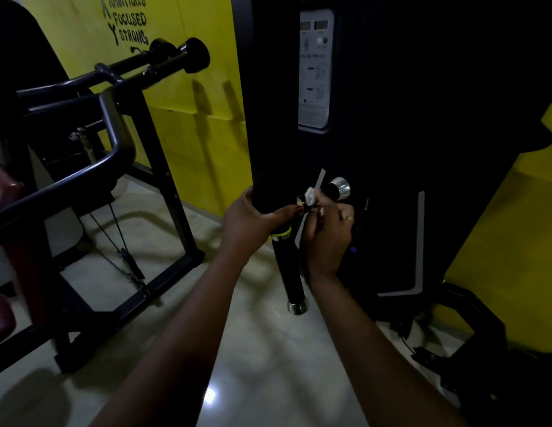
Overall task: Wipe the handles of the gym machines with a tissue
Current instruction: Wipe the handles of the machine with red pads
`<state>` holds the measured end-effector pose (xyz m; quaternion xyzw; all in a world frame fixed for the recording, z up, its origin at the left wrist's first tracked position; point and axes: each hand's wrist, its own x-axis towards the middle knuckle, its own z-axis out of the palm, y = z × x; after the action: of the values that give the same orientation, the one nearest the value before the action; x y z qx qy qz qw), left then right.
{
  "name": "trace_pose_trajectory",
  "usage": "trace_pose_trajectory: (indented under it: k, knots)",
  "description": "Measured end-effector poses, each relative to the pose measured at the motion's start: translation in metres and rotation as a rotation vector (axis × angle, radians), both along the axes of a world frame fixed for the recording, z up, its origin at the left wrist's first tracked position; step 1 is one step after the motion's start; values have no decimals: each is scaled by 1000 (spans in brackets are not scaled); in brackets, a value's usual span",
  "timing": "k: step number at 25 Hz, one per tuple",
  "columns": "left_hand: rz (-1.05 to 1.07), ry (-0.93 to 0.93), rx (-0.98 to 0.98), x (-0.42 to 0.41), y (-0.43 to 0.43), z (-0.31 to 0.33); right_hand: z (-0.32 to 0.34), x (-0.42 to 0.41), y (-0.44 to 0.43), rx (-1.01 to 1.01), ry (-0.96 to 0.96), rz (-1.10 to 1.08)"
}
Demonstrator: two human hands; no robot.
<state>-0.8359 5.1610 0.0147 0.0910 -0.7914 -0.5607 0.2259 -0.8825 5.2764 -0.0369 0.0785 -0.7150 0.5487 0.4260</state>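
As my left hand [247,223] grips the black cylindrical handle [291,269] steady, my right hand [328,238] pinches crumpled white tissue [311,196] against it.

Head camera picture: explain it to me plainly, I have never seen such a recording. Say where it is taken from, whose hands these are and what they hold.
There is no robot here. The one picture comes from a camera worn on a person's head, looking forward and down, so both arms reach in from the bottom edge. The left hand grips a black handle that points down beside the dark machine column, just above its yellow band. The right hand pinches a crumpled white tissue and holds it against the fitting at the handle's top. Just beyond, a chrome-capped handle sticks out. A pale instruction label sits higher on the column. Another black machine stands at the left, before a yellow wall, on a pale floor.
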Motion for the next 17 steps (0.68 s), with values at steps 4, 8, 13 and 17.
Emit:
trace_pose_trajectory:
  k: [4,8,13,17]
  knots:
    - [-5,-8,-13,3,-3,-1,-2,-11,16,66,92,19]
    - [8,-15,-32,2,0,2,19,-12,-5,-570,-283,-63]
    - [16,-3,-51,0,1,1,22,-12,-21,-1111,-878,386]
    - [26,-16,-71,-1,0,0,25,-34,4,-1104,-891,889]
